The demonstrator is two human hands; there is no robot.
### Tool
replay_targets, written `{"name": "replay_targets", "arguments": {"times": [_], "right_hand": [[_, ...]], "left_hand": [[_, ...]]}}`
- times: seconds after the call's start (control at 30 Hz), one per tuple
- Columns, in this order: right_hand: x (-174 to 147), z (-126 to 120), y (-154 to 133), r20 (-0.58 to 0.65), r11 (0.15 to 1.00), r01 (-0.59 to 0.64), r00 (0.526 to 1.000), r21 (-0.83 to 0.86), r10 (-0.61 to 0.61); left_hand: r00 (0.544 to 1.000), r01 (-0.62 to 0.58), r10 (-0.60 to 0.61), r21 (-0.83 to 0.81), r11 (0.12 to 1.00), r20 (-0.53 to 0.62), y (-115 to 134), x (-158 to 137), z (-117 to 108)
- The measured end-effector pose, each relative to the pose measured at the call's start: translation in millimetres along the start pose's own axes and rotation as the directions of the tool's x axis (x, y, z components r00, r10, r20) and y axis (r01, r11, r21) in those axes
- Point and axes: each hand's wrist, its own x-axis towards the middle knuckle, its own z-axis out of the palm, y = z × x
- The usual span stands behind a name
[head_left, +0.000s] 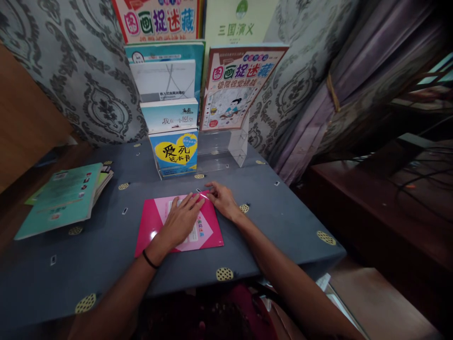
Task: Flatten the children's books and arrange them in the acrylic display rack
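At the far left a brown wooden panel [24,113] rises beside the table, and near it a pile of thin books, a teal-covered paperback [63,203] on top, lies slantwise on the grey pineapple-print tablecloth [106,269]. Behind, a grey damask-patterned curtain [106,99] hangs. Next comes the pink softcover book [146,231] — flat on the cloth, below the display stand, with a paler pink panel and coloured Chinese characters on its cover. The left hand [181,221], a black band [150,259] around its wrist, rests palm down across that cover, fingers extended and slightly apart. Above it, in the left column of the clear acrylic display stand [238,146], a blue book with a yellow heart [177,153] stands lowest, with a pale-blue book [170,115], a grey-white booklet [163,80], a teal book [193,51] and a red-bordered picture-puzzle book [159,23] stepped up behind. The right hand [222,200] is at the pink book's upper right corner, fingers bent, the index reaching beyond the edge; whether they pinch the corner I cannot tell. Above that hand, a brown-bordered picture-puzzle book [240,89] leans tilted before a pale-green book [237,21]. Rightmost are a tied mauve curtain [307,127] and, in shadow, a dark reddish-brown cabinet [368,208] with black cables [417,174].
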Motion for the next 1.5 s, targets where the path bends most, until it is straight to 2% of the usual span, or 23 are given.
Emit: {"name": "replay_targets", "arguments": {"times": [0.27, 0.47, 0.73, 0.93, 1.1, 1.17, 1.23, 1.37, 1.43, 1.5], "right_hand": [[-2.7, -2.0, -7.2, 0.03, 0.997, -0.034, 0.999, -0.072, 0.036], [-1.7, -1.7, -3.3, 0.019, 0.998, -0.002, 1.0, -0.07, 0.003], [-2.4, -3.5, -7.3, 0.036, 0.994, -0.019, 0.999, -0.104, 0.023], [-3.8, -3.8, -9.0, 0.054, 0.99, -0.041, 0.997, -0.135, 0.049], [-8.6, 1.0, -9.6, 0.013, 0.961, -0.01, 1.0, -0.276, 0.014], [-11.6, 2.4, -13.5, -0.023, 0.928, 0.033, 0.999, -0.372, -0.044], [-14.8, 3.8, -19.0, -0.01, 0.896, 0.143, 0.987, -0.42, -0.162], [-19.7, 10.4, -26.5, 0.148, 0.845, 0.422, 0.906, -0.328, -0.396], [-20.8, 15.1, -26.0, 0.239, 0.824, 0.497, 0.864, -0.272, -0.442], [-20.7, 19.1, -23.4, 0.3, 0.816, 0.521, 0.843, -0.249, -0.446]], "left_hand": [[0.999, 0.012, -0.012, -0.016, 1.0, 0.035, 2.4, 2.1, -4.7], [0.999, 0.018, -0.017, -0.042, 0.999, 0.031, -1.2, -2.6, -6.9], [0.983, 0.18, -0.179, -0.013, 0.984, 0.049, -33.6, -38.2, -17.4], [0.932, 0.358, -0.361, 0.061, 0.932, 0.046, -64.1, -65.8, -30.9], [0.926, 0.377, -0.377, 0.072, 0.924, -0.008, -68.8, -71.8, -30.2], [0.929, 0.37, -0.368, 0.076, 0.926, -0.039, -67.7, -71.5, -27.6], [0.93, 0.365, -0.361, 0.075, 0.928, -0.067, -67.0, -71.5, -25.1], [0.93, 0.363, -0.357, 0.06, 0.93, -0.089, -67.8, -72.7, -22.0], [0.93, 0.361, -0.355, 0.057, 0.931, -0.09, -68.3, -73.4, -21.2], [0.932, 0.357, -0.35, 0.062, 0.932, -0.092, -68.6, -73.9, -20.6]]}}
